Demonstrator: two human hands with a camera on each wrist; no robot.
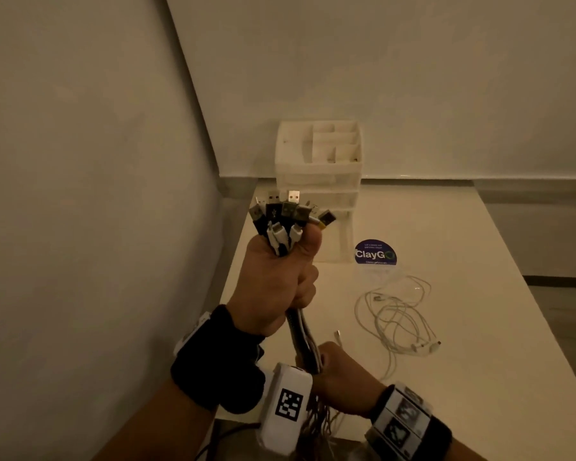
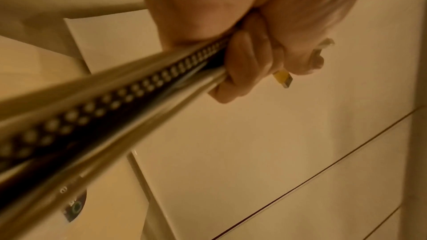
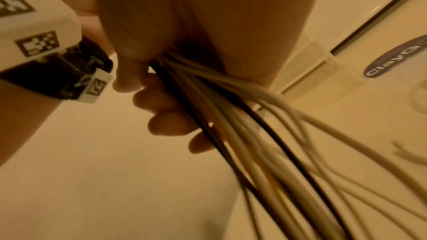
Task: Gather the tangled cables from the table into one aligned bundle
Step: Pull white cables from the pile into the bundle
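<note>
Head view: left hand (image 1: 276, 277) clamps the bundle (image 1: 305, 337) upright, plugs up; right hand (image 1: 338, 377) grips it below; loose cables (image 1: 396, 314) lie on the worktop (image 1: 479, 361), nearer the right hand.

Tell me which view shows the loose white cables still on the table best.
The head view: the loose white cables lie in a tangle on the table, right of both hands, below the ClayGo sticker. The right wrist view catches only a blurred loop at its right edge beside that sticker. The left wrist view shows none of them.
</note>
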